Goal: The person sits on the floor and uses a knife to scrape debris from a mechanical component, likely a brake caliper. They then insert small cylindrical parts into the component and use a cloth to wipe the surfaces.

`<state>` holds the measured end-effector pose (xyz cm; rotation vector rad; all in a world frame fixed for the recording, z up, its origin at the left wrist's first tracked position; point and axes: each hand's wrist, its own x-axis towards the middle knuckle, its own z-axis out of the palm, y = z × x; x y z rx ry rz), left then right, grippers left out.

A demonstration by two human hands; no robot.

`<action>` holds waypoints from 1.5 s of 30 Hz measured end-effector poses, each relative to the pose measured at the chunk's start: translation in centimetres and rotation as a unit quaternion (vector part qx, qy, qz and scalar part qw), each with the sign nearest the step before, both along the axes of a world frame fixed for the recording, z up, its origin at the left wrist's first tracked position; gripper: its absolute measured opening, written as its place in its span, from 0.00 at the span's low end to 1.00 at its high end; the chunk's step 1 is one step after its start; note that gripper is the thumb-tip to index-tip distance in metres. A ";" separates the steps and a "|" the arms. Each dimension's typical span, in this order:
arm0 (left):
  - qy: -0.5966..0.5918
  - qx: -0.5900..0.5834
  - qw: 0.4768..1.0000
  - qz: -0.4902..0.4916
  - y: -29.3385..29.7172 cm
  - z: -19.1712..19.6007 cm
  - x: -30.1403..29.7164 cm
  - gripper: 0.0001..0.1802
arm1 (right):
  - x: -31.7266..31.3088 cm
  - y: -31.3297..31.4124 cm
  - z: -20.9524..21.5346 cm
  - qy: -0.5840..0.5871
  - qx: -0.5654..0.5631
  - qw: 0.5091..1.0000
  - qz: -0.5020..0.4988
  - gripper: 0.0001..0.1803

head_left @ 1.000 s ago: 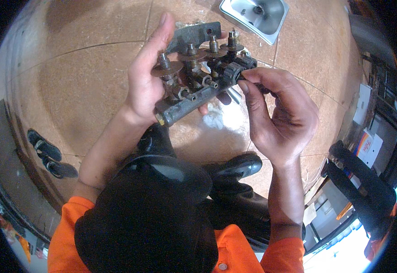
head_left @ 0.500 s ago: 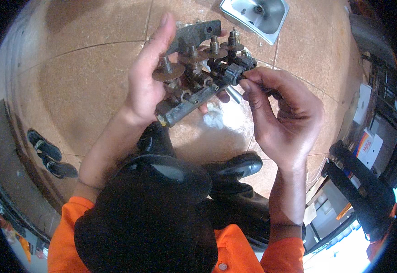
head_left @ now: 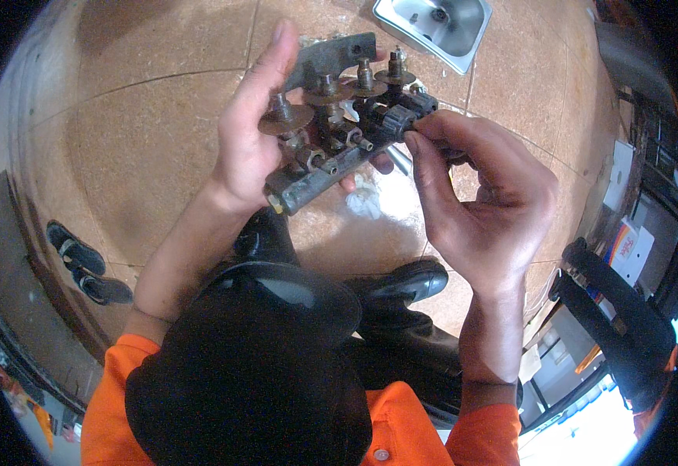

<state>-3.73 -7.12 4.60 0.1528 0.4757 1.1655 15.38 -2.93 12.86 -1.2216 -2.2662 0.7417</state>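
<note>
My left hand (head_left: 249,128) holds a worn, dark metal valve manifold (head_left: 300,186) up over the floor. Its thumb points up along the left side, and other fingertips show underneath. Several upright stems rise from the manifold, each through a rusty round disc (head_left: 286,118). Small brass-coloured nozzles (head_left: 364,144) stick out along the near bar. Toward the right end sits a black ribbed knob (head_left: 397,123), with a second dark knob behind it. My right hand (head_left: 482,182) pinches the outer end of the nearer knob between thumb and index finger; the exact contact is partly hidden.
A rectangular steel basin (head_left: 436,31) lies on the tiled floor beyond the manifold. Crumpled white material (head_left: 364,200) is below my hands. Black sandals (head_left: 78,252) lie at the left. Another person's dark-clad legs (head_left: 618,303) and shelving are at the right.
The right hand has shifted and turned slightly to the right while keeping its pinch at the ribbed knob. The left hand and manifold stay nearly in place.
</note>
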 end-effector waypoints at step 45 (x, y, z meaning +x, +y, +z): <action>-0.215 0.025 0.976 -0.014 -0.2 -4.5 -2.5 0.47 | 5.7 -3.2 -17.5 -0.239 0.044 0.969 -0.038 0.16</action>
